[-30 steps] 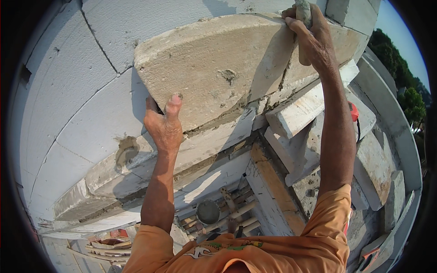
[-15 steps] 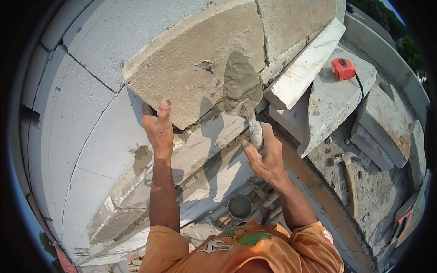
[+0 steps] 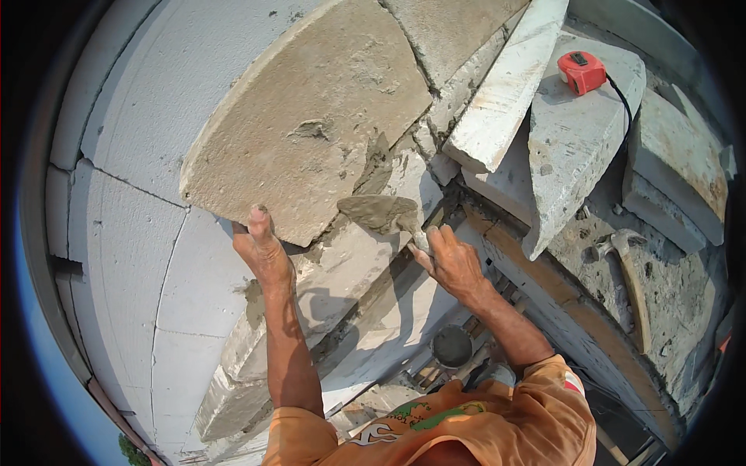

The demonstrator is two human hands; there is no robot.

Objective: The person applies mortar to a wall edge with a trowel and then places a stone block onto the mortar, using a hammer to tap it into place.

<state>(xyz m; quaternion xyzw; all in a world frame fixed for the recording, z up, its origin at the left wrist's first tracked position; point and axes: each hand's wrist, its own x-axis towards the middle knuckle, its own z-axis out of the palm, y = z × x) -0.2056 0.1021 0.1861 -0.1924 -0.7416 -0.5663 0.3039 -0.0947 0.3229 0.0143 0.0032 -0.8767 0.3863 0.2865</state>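
A beige stone slab with a curved edge rests against the pale block wall. My left hand grips its lower left edge, thumb on the face and the other fingers hidden behind. In my right hand is the handle of a mortar-smeared trowel. The trowel's blade points left and is turned almost edge-on, close to the seam under the slab. Grey mortar is smeared on the slab's lower right part. Below runs a ledge of pale stone.
To the right lie a long white stone strip, a slab with a red tape measure, and stacked stone pieces. A hammer lies on rough concrete. A round bucket of grey mix stands below, near my right forearm.
The trowel has swung from pointing up with its blade flat to pointing left, nearer the seam. Fresh mortar now shows on the slab's lower right. My left hand keeps its hold.
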